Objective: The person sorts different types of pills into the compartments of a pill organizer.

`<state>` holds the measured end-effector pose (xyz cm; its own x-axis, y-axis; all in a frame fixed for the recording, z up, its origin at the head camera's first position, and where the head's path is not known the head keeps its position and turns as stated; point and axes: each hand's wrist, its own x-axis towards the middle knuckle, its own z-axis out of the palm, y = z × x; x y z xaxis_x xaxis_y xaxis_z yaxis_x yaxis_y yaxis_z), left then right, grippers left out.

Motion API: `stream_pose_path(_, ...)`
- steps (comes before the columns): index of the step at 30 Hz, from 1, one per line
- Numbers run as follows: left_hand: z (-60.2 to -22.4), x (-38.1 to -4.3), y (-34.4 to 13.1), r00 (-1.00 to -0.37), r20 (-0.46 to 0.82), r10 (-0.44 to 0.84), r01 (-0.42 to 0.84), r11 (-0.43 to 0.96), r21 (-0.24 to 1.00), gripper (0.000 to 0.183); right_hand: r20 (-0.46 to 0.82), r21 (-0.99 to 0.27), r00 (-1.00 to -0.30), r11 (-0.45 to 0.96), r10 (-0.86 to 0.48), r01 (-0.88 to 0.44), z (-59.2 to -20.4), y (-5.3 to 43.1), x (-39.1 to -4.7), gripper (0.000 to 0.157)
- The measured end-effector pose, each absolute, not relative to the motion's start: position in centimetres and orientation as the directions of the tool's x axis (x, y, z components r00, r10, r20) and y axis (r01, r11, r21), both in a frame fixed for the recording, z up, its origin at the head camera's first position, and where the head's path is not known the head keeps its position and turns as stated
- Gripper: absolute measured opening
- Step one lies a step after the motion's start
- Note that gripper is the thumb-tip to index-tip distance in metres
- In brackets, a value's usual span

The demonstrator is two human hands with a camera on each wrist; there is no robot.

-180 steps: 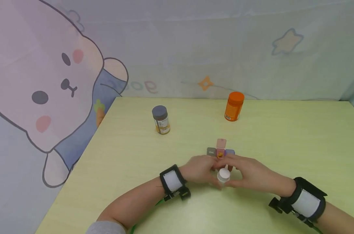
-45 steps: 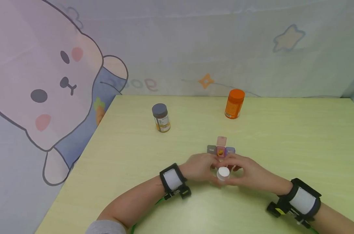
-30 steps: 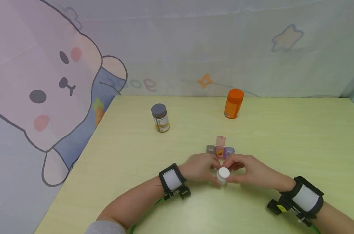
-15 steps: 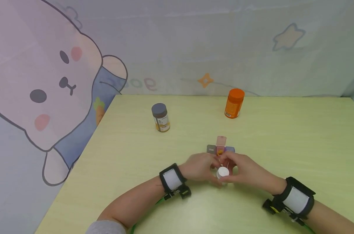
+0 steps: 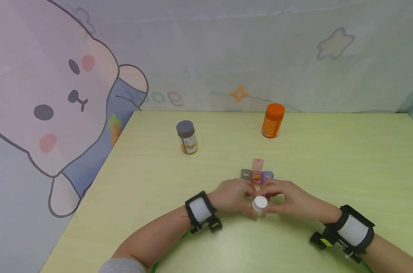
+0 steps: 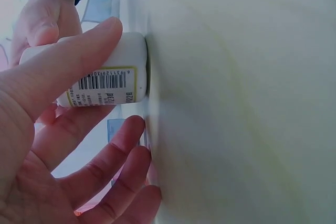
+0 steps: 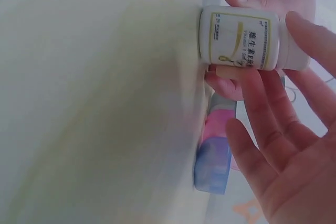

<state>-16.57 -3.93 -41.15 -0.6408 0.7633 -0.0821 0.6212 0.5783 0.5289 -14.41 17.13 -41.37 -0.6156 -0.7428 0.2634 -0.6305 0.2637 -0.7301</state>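
Observation:
A white pill bottle (image 7: 236,38) with a printed label stands upright on the table, its white cap (image 5: 260,202) still on top. My left hand (image 5: 232,195) grips the bottle's body between thumb and index finger, the other fingers spread loosely, as the left wrist view shows. With thumb and index finger my right hand (image 5: 290,199) pinches the cap; its remaining fingers stay off it. Just behind the hands lies a pill organizer (image 5: 246,174) with coloured compartments. Its pink lid (image 5: 257,164) stands up, and something yellow-brown sits in that compartment. The hands hide its near part.
A grey-capped bottle (image 5: 187,138) stands at the back left of the table (image 5: 329,159). An orange bottle (image 5: 273,121) is at the back right, near the printed backdrop (image 5: 199,49). Each wrist wears a camera strap (image 5: 201,208).
My right hand's fingers have shifted back and forth around the cap, its wrist swinging slightly left and then right again. The left hand and the bottle stay in place.

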Motion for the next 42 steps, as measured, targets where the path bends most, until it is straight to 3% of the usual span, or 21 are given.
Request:
stream_pose_path(3,-41.0,-16.6,-3.8,-0.64,-0.073,0.765,0.63,0.576,0.52,0.035,0.248,-0.741,-0.667,0.305,-0.703,-0.598,-41.4,16.9,-14.5,0.026)
stream_pose_path(8,-40.9,-16.7,-3.7,-0.647,-0.074,0.759,0.621,0.58,0.527,0.033,0.19,-0.724,-0.731,0.409,-0.655,-0.555,-41.5,16.6,-14.3,0.033)
stream_pose_path(21,-40.7,-17.1,-3.7,-0.671,-0.043,0.74,0.625,0.596,0.503,0.031,0.323,-0.579,-0.763,0.521,-0.56,-0.627,-41.1,15.7,-13.5,0.034)
stream_pose_path(30,-41.6,-17.0,-6.2,-0.675,-0.066,0.735,0.625,0.618,0.477,0.037,0.26,-0.538,-0.746,0.55,-0.613,-0.639,-41.1,15.9,-13.3,0.03)
stream_pose_path(38,-41.6,-18.2,-12.0,-0.821,-0.057,0.567,0.48,0.742,0.468,0.04,0.317,-0.501,-0.754,0.573,-0.576,-0.649,-40.5,17.3,-14.0,0.013)
stream_pose_path(42,-41.3,-19.9,-15.4,-0.885,-0.053,0.462,0.389,0.798,0.46,0.04,0.377,-0.46,-0.736,0.575,-0.562,-0.676,-40.6,18.3,-14.5,0.016)
